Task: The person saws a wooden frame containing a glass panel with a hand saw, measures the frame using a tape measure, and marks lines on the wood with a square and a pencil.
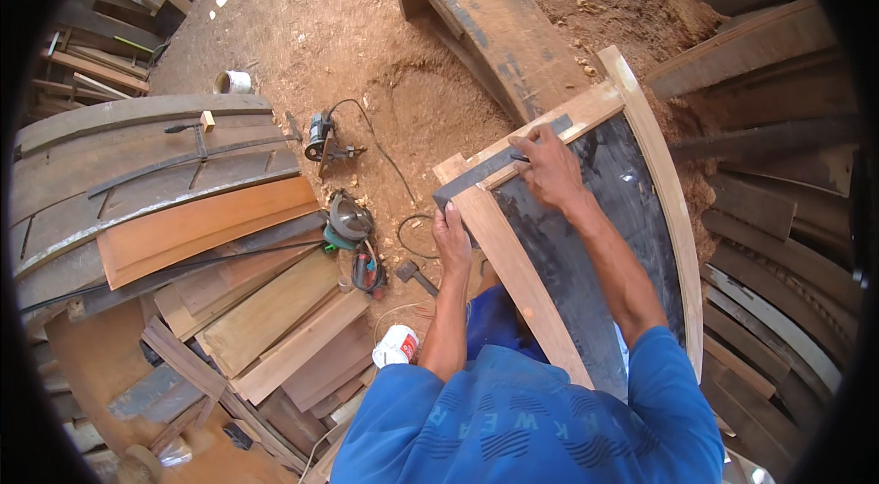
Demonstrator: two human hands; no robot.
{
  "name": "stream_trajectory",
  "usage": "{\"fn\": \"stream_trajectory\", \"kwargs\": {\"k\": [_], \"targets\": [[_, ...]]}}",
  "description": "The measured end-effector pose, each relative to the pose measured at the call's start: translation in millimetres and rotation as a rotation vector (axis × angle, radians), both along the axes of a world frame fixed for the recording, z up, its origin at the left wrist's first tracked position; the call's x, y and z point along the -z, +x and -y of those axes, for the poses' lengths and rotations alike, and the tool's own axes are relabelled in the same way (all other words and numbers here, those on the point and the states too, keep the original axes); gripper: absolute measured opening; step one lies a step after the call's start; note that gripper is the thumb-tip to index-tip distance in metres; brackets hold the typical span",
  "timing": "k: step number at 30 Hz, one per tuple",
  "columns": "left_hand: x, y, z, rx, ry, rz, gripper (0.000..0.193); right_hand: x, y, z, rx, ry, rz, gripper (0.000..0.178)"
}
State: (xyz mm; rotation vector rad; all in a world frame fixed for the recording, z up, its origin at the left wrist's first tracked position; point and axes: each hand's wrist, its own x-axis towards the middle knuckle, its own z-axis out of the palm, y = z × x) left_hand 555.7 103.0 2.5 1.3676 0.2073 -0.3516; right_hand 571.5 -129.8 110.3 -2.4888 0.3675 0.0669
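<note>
A wooden frame [540, 273] lies in front of me, with a dark panel [623, 173] inside it or under it. Across its far-left corner rests a dark grey carpenter's square [485, 173], its long arm along the far rail. My left hand [451, 232] is closed on the square's near corner, thumb up against the edge of the frame. Over the long arm, my right hand [552, 171] pinches a short dark marking tool, like a pencil [519, 156], its point near the square's edge. How the left fingers curl underneath is hidden.
A long wooden bench [485, 17] runs away beyond the frame. On the dusty ground at left lie a circular saw [348, 218], another corded power tool [320, 136], a mallet [417, 278] and a white bucket [396, 347]. Stacked boards [275, 319] fill the left; planks [769, 145] line the right.
</note>
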Motion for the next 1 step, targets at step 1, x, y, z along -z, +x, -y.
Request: {"fn": "stream_trajectory", "kwargs": {"k": [1], "targets": [[3.0,3.0,0.2,-0.012,-0.008,0.01,0.031,1.9,2.8,-1.1,-0.009,-0.001,-0.004,0.043]]}}
